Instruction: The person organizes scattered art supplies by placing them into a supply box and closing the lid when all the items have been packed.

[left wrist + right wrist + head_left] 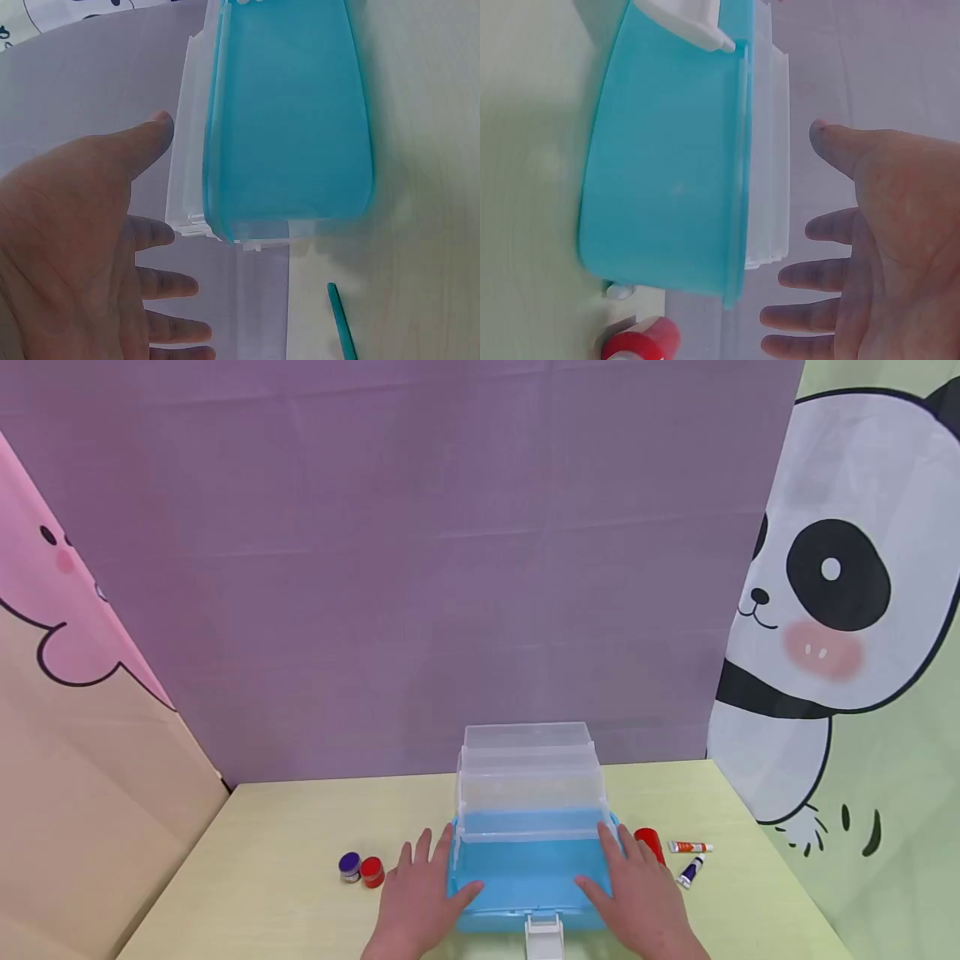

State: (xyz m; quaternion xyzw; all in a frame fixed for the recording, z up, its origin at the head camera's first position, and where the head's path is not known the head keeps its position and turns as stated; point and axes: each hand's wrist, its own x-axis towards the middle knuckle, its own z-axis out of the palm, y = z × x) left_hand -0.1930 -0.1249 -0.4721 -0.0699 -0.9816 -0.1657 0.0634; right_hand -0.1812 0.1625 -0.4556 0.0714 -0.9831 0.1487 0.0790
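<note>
A blue plastic storage box (532, 872) stands at the table's front, its clear trays (528, 781) raised at the back. A white latch (544, 937) hangs from its front side. At the box's left edge is my left hand (422, 895), palm down, fingers spread. My right hand (637, 893) mirrors it on the right edge. Neither hand grips anything. From the left wrist view, the thumb (146, 142) comes close to the clear part; contact is uncertain. The right wrist view has the right fingers (817, 274) straight and apart from the blue wall (667, 165).
Left of the box stand a purple-lidded jar (349, 867) and a red jar (372, 872). To the right are a red cylinder (649, 843), an orange-white paint tube (691, 847) and a purple-white tube (691, 871). A teal stick (342, 319) lies on the table. Behind hangs a purple cloth (390, 568).
</note>
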